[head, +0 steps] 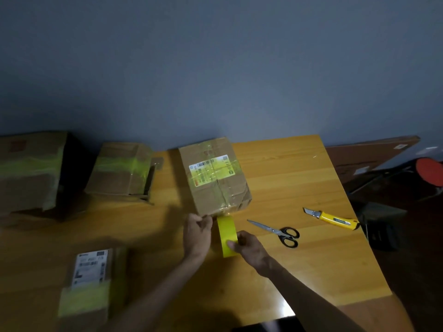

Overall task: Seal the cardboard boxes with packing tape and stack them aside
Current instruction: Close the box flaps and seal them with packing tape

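While our right hand (249, 245) pinches the yellow packing tape (226, 233) between thumb and fingers, a taut stretch of it runs away from that grip to the near face of the cardboard box (215, 176). The box sits on the table (299, 168) just beyond both hands. Just left of the grip, our left hand (197, 232) has its fingers curled against the box's near lower edge, holding it where the tape begins; whether the fingertips also pin the tape's end we cannot tell. We judge that we are midway through sealing this box: tape already crosses its top over the label, and this strip is meant for the near side. Next the strip wants cutting, which calls for freeing one hand without letting the tape go slack or fold on itself. The scissors (275, 232) lie near, to the right of the grip; the utility knife (333, 219) lies farther right. Well left of the grip, two taped boxes (119, 168) stand farther off, and a third box (91, 283) lies closer to us, so this one should join them once cut
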